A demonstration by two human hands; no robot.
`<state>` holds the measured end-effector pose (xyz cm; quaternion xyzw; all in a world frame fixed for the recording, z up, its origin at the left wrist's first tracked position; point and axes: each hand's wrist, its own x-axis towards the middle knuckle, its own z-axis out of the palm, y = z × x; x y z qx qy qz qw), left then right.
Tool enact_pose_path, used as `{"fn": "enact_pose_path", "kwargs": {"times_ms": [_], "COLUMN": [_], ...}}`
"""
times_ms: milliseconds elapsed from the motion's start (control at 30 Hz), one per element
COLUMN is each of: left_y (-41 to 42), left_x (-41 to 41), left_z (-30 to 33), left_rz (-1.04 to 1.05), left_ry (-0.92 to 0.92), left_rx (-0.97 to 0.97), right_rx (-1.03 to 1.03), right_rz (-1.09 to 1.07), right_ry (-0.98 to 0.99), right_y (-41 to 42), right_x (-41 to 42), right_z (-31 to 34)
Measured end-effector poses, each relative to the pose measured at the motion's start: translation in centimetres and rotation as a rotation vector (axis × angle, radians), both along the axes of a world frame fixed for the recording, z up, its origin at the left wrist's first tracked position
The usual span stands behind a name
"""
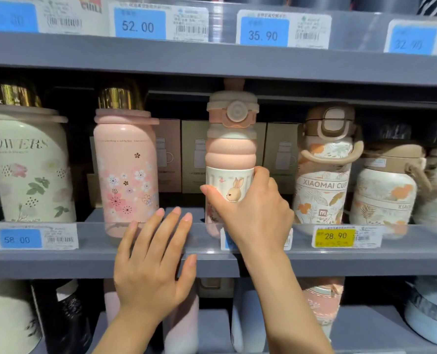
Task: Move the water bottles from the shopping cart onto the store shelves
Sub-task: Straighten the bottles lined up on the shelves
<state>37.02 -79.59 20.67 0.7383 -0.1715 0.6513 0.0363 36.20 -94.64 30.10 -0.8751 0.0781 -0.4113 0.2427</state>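
pink ribbed rabbit bottle (229, 159) | upright | middle shelf (84, 261), between two bottles

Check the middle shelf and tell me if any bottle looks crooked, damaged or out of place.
Nothing stands out. The rabbit bottle stands upright in the right hand, between the pink blossom bottle and the XIAOMAI CUP bottle, which also stand upright. The left hand is open at the shelf edge, holding nothing.

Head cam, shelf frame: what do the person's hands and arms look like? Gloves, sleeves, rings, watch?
Both are bare. The left hand and right hand wear no gloves and no visible rings. Nails are short and look unpainted. Both forearms are uncovered down to the frame's bottom edge: no sleeve, watch or bracelet in view.
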Motion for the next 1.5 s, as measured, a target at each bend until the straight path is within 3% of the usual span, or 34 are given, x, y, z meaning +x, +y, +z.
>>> {"fn": "enact_pose_path", "kwargs": {"times_ms": [133, 300, 367, 500, 667, 1033, 1500], "left_y": [-0.9, -5.4, -7.2, -8.6, -8.3, -8.3, -8.2], "left_x": [-0.8, -1.9, -1.7, -0.7, -0.2, 0.0, 0.1], "left_z": [0.1, 0.7, 1.0, 0.5, 0.0, -0.1, -0.2], "left_rz": [-0.032, -0.118, -0.127, -0.039, -0.007, -0.009, -0.028], "left_ry": [0.069, 0.112, 0.099, 0.048, -0.009, -0.002, 0.002], "left_rx": [-0.050, -0.015, 0.012, 0.021, 0.074, 0.073, 0.062], "right_rx": [-0.030, 0.027, 0.106, 0.263, 0.167, 0.072, 0.099], "right_rz": [0.036, 0.160, 0.140, 0.109, 0.059, 0.156, 0.193], "right_ry": [0.001, -0.512, -0.583, -0.314, -0.024, -0.027, 0.020], "right_y": [-0.3, -3.6, -6.7, -12.4, -13.4, -12.8, -12.0], "right_x": [-0.3, -2.9, -3.4, -3.0, -1.5, -0.6, -0.8], "right_z": [0.1, -0.5, -0.9, -0.7, 1.0, 1.5, 1.5]}}
